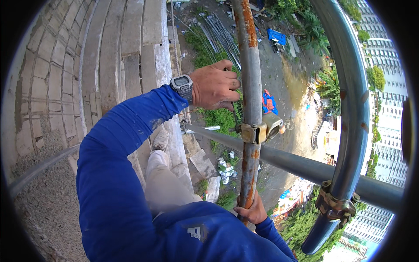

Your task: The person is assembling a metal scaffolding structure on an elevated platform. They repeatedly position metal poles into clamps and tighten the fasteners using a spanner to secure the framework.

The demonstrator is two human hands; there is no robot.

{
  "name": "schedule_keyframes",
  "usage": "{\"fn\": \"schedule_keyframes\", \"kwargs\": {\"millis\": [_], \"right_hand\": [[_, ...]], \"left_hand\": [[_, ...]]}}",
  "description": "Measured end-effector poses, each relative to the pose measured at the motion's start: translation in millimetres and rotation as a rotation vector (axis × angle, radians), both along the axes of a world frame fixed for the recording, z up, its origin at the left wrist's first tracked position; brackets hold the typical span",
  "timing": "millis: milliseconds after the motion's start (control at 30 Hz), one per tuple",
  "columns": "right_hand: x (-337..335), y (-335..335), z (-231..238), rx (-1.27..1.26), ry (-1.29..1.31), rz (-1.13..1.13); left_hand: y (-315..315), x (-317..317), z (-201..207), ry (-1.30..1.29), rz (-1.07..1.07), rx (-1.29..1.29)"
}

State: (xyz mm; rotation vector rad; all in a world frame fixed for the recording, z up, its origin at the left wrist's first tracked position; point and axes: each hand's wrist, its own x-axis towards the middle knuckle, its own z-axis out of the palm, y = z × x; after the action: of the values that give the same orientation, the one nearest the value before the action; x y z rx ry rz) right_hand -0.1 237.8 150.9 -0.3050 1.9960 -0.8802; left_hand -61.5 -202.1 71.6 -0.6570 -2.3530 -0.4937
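A rust-streaked scaffold pole (251,78) runs top to bottom in front of me. My left hand (216,85), with a grey watch (181,86) on its wrist, is just left of it. Its fingers are curled around a thin dark tool (236,115), mostly hidden, that reaches down to the clamp. That scaffold clamp (253,133) sits around the pole; its other half, an open ring (273,125), juts out to the right and holds no tube. Lower down, my right hand (254,210) is wrapped round the same pole.
A grey horizontal tube (301,163) crosses behind the pole. At right, a second clamp (335,201) joins it to a thick upright tube (352,87). Wooden planks (111,56) beside a block wall (52,83) end at a drop. Far below lie ground, plants and debris.
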Motion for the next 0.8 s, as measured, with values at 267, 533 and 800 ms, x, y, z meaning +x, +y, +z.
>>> {"fn": "schedule_keyframes", "kwargs": {"millis": [267,533,800], "right_hand": [[-3.2,5.2,-3.3,-0.013,-0.003,-0.011],[-9.4,19.7,-17.4,-0.014,0.023,0.058],[-17.4,25.7,-18.5,0.091,-0.039,0.1]], "left_hand": [[2.0,-27.8,-24.0,-0.012,-0.065,0.026],[33.3,-33.8,-93.4,-0.099,-0.049,0.228],[43.6,-39.2,-100.9,-0.011,-0.051,0.331]]}}
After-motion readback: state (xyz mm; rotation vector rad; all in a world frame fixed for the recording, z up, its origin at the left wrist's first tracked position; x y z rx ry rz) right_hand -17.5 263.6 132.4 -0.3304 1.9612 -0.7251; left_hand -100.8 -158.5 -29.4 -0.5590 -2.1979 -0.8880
